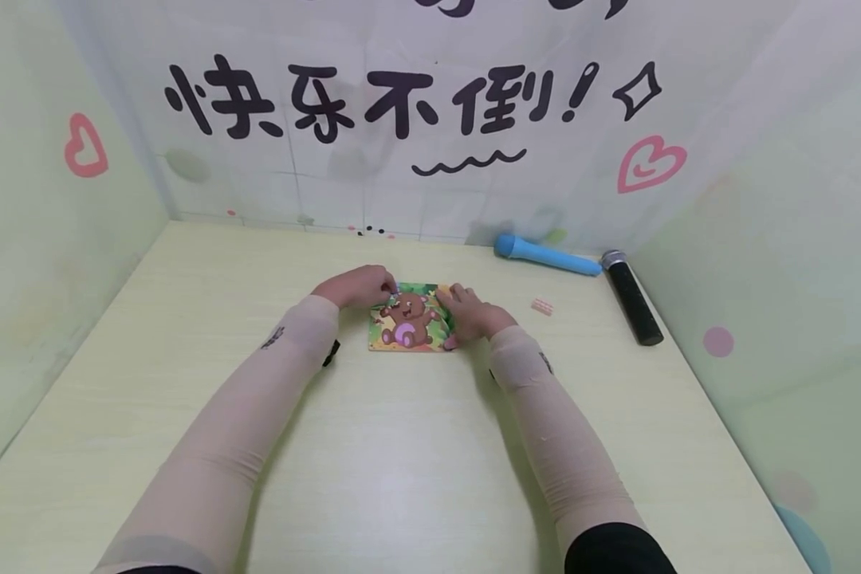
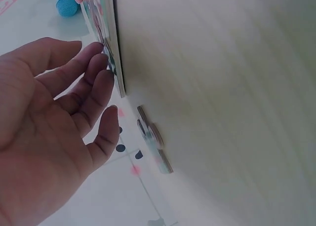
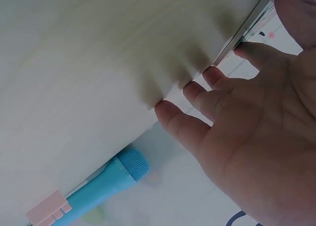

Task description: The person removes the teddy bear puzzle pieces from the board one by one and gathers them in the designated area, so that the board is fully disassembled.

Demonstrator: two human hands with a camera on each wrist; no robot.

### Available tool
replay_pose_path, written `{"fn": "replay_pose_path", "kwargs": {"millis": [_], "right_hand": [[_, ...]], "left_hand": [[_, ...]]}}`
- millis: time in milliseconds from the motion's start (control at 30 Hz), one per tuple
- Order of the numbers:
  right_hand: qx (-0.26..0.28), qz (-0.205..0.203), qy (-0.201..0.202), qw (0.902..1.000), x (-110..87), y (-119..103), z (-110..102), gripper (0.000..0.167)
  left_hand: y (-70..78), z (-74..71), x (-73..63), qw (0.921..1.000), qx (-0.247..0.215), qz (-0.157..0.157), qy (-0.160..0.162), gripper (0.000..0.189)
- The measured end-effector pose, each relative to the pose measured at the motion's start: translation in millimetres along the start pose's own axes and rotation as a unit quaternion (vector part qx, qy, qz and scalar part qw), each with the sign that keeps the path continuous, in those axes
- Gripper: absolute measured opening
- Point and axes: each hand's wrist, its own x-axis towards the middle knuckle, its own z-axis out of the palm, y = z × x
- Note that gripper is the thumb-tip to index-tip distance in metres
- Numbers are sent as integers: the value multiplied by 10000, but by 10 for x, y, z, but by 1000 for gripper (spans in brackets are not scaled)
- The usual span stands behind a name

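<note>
A flat square puzzle (image 1: 404,328) with a brown cartoon bear lies on the table between both hands. My left hand (image 1: 359,287) is at its upper left corner, and in the left wrist view bent fingertips (image 2: 104,77) touch the picture side while the thumb stands apart. Over the right edge of the puzzle rests my right hand (image 1: 477,314), its fingers spread. The right wrist view shows several fingertips (image 3: 165,107) down on the tabletop beside the edge. A small loose puzzle piece (image 2: 152,137) with a rounded knob lies near the left hand; in the head view that hand hides it.
At the back right lies a blue toy microphone (image 1: 548,256), with a black microphone (image 1: 631,299) with a silver head along the right side. A small pink block (image 1: 542,306) sits right of the right hand. Printed cloth walls (image 1: 373,183) border the table (image 1: 395,462).
</note>
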Motion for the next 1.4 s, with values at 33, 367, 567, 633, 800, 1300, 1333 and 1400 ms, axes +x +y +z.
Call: {"fn": "replay_pose_path", "kwargs": {"millis": [33, 367, 567, 633, 800, 1300, 1333, 1400], "right_hand": [[15, 9, -4, 10000, 0, 4, -2, 97], [46, 38, -20, 10000, -12, 31, -11, 95], [-31, 44, -17, 10000, 12, 37, -15, 96], [-42, 71, -22, 10000, 23, 38, -15, 96], [-50, 99, -39, 9999, 40, 39, -7, 96], [-235, -229, 442, 9985, 64, 46, 20, 98], [-241, -248, 491, 9982, 68, 48, 24, 98], [-235, -265, 542, 9979, 67, 43, 27, 97]], "left_hand": [[9, 2, 8, 10000, -23, -29, -18, 32], [82, 42, 64, 9989, -428, -180, 24, 28], [92, 50, 75, 9977, -602, -307, 96, 23], [87, 59, 93, 9965, -744, -345, 138, 25], [89, 85, 142, 9939, -1032, -341, 181, 38], [101, 77, 206, 9995, -161, -233, -161, 38], [92, 76, 211, 9995, -139, -221, -161, 39], [78, 78, 210, 9996, -130, -227, -121, 41]]}}
